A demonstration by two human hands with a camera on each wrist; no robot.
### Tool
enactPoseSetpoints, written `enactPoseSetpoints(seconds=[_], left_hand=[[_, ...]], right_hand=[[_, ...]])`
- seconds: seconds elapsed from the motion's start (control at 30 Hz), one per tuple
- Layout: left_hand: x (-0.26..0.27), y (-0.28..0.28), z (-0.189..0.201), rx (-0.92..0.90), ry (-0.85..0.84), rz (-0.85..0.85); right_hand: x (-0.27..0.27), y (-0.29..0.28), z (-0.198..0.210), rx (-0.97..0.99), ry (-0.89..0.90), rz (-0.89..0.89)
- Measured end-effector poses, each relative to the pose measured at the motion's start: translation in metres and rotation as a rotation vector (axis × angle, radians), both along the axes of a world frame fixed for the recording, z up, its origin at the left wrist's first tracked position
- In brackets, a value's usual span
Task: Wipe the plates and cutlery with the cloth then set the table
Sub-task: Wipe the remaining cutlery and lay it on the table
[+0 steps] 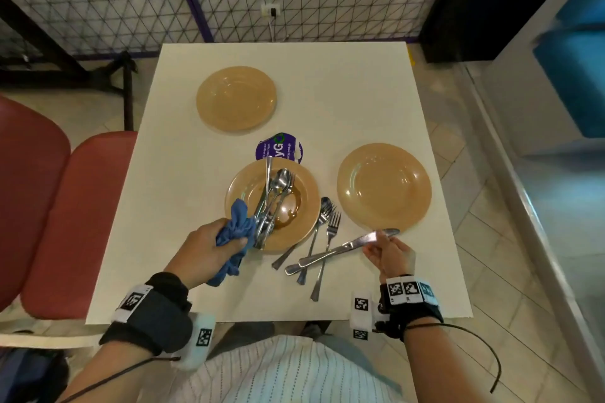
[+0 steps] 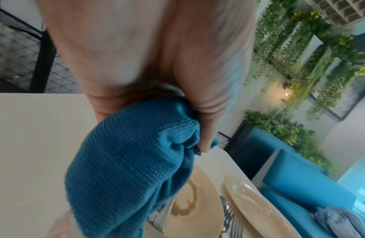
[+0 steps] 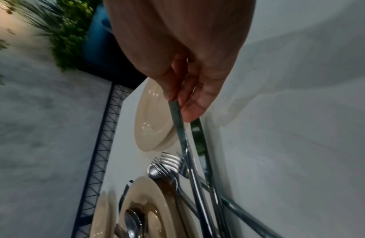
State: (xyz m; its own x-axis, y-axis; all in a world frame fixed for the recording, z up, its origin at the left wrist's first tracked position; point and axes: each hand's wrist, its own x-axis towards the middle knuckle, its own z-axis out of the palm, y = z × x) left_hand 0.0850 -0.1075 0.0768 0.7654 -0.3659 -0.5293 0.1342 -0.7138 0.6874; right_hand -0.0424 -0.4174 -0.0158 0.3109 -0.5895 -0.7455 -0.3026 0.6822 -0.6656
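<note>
Three tan plates sit on the white table point(image 1: 183, 173). The middle plate point(image 1: 304, 219) has a brown sauce ring and a bundle of spoons and other cutlery point(image 1: 273, 193) lying in it. My left hand point(image 1: 234, 240) grips a bunched blue cloth point(image 1: 237, 226) against the handles of that bundle at the plate's near-left rim; in the left wrist view the cloth point(image 2: 132, 161) hides the handles. My right hand point(image 1: 376, 240) pinches the blade end of a knife point(image 1: 343, 249), whose handle rests across two forks and a spoon point(image 1: 329, 222) on the table. The pinch on the knife point(image 3: 178, 128) shows close up.
A clean plate point(image 1: 384, 186) lies just beyond my right hand, another plate point(image 1: 236, 98) at the far left. A purple round sticker point(image 1: 280, 147) lies behind the middle plate. Red chairs point(image 1: 65, 206) stand left of the table; a mesh fence runs behind it.
</note>
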Motion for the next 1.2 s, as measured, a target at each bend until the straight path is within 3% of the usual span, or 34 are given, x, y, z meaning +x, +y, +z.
enactPoseSetpoints(seconds=[0.2, 0.47, 0.63, 0.73, 0.9, 1.07, 1.2], left_hand=[[0.004, 0.016, -0.004, -0.012, -0.002, 0.047], [0.018, 0.036, -0.007, -0.067, 0.069, 0.086], [0.037, 0.046, -0.007, -0.104, 0.090, 0.119], [0.048, 0.049, -0.006, -0.112, 0.098, 0.134], [0.068, 0.053, -0.003, -0.099, 0.097, 0.151], [0.078, 0.055, 0.007, -0.053, 0.046, 0.103], [0.082, 0.056, 0.015, -0.054, 0.004, 0.077]], right_hand=[[0.012, 0.016, -0.018, 0.039, 0.092, 0.021], [0.021, 0.013, -0.015, -0.096, 0.349, 0.281], [0.028, 0.025, 0.003, -0.365, 0.567, 0.550], [0.049, 0.058, 0.023, -0.515, 0.504, 0.745], [0.102, 0.119, 0.032, -0.493, 0.361, 1.033], [0.143, 0.147, 0.016, -0.471, 0.456, 1.118], [0.151, 0.144, -0.020, -0.492, 0.536, 1.131]])
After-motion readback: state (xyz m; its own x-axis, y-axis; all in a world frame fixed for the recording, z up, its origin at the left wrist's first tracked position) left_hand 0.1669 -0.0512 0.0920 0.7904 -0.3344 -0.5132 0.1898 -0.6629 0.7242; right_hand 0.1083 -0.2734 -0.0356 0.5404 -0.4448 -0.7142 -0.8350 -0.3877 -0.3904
